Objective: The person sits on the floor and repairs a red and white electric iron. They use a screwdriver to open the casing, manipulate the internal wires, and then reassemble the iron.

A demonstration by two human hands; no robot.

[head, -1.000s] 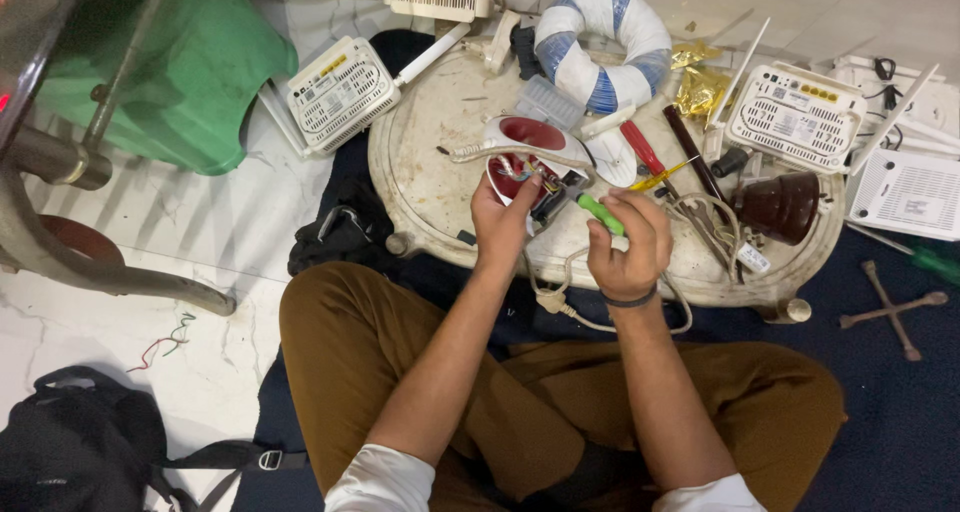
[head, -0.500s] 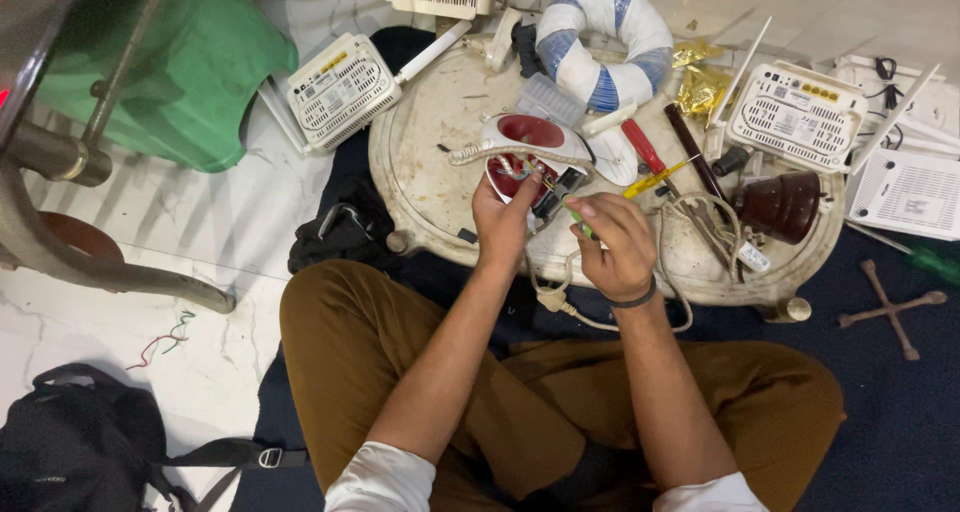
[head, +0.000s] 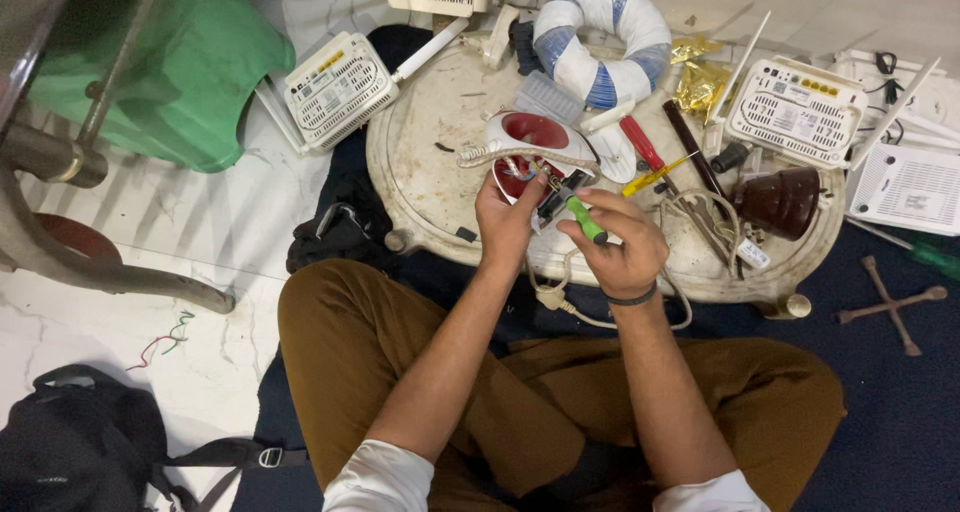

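Resting against left hand (head: pixel 507 222), red-and-white appliance (head: pixel 527 150); apparently touching green-handled screwdriver (head: pixel 584 218).

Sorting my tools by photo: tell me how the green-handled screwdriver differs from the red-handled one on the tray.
The green-handled screwdriver is held in the right hand, its tip toward the opened red-and-white appliance that the left hand steadies. The red-handled screwdriver lies loose on the round tray, untouched. Green shows only a short stretch of handle; red shows its whole handle. Both point slantwise.
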